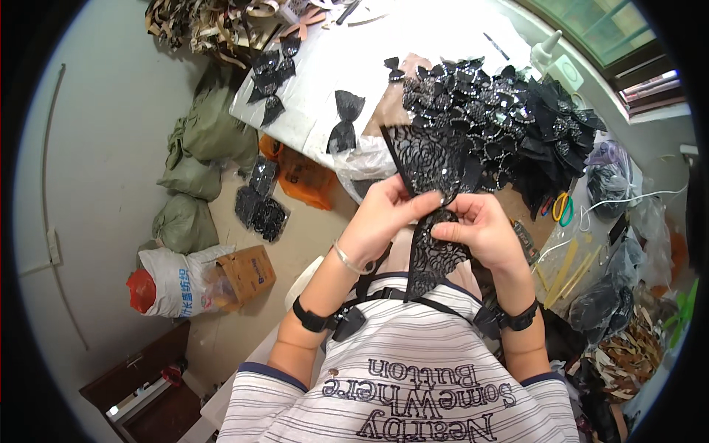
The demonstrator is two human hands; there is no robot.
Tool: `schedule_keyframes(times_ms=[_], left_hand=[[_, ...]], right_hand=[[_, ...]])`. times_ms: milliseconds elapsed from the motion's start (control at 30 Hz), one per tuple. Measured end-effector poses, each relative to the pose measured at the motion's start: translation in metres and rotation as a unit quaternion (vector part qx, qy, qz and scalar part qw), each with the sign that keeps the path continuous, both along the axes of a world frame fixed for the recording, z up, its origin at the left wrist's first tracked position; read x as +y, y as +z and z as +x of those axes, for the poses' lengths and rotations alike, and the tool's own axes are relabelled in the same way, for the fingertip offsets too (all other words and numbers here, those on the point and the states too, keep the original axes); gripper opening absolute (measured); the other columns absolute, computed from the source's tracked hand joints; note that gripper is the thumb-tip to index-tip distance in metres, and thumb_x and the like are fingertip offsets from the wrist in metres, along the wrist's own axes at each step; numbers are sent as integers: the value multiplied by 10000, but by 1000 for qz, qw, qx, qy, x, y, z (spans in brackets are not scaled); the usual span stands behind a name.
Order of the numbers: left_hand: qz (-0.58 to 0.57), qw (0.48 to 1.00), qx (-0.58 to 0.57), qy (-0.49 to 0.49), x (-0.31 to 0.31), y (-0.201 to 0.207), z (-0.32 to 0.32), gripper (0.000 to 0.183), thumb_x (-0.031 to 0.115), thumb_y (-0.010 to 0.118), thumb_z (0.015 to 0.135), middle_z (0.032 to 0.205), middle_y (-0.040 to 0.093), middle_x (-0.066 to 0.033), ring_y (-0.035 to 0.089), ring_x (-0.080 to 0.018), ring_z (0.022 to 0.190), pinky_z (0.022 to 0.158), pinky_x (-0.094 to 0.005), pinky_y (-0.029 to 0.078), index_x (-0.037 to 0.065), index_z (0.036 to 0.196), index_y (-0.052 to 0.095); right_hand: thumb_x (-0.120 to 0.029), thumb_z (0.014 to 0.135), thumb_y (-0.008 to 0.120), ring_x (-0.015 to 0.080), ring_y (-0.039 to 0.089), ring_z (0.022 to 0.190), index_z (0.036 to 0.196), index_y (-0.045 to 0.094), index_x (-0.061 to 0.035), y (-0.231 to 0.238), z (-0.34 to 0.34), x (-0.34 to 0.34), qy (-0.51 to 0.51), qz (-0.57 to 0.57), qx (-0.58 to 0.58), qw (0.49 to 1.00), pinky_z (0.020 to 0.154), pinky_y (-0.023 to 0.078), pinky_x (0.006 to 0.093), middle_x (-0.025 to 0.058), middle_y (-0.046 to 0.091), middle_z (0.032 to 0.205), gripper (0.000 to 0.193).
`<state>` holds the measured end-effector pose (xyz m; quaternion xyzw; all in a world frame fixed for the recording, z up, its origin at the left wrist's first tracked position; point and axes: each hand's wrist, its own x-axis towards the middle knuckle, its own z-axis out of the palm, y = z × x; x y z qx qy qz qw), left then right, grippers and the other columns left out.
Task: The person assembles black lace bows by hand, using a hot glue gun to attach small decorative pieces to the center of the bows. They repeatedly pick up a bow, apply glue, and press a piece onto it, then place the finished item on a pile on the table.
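Tabletop before us bears a heap of black bows, seemingly finished; nearer us, 1 lace bow has its middle pinched in the grip of our left hand and right hand, probably not yet secured.

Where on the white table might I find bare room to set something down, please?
The table has one bare patch between the left bows and single bow, another beyond the small bow, left of the thin dark tool. The right is crowded by the black heap; left hand and right hand hold lace.
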<state>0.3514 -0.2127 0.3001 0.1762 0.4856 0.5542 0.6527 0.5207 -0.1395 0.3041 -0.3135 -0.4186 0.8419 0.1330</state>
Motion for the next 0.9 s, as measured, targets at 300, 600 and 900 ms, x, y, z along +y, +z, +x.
schedule_keyframes(times_ms=[300,600,900], left_hand=[[12,986,156,-63,-23,20,-11,280,-18,721,806,977,660,-25,614,-76,877,803,-216,508,-31,1069,624],[64,984,88,-142,-26,64,-29,305,41,727,824,1009,642,-7,574,-52,917,809,-208,474,-12,1098,605],[103,961,195,-168,-37,80,-12,232,91,737,828,918,633,15,563,-37,845,746,-211,479,-2,1014,633]], right_hand=[[-156,967,551,94,568,807,945,672,49,-3,10,-6,-44,201,-31,978,746,461,240,40,643,916,239],[-29,864,658,164,650,843,1069,624,56,40,10,-2,-129,42,99,986,778,534,308,116,679,974,225],[42,819,665,160,652,884,1077,618,69,59,17,-23,-144,82,136,977,796,537,304,124,676,1013,263]])
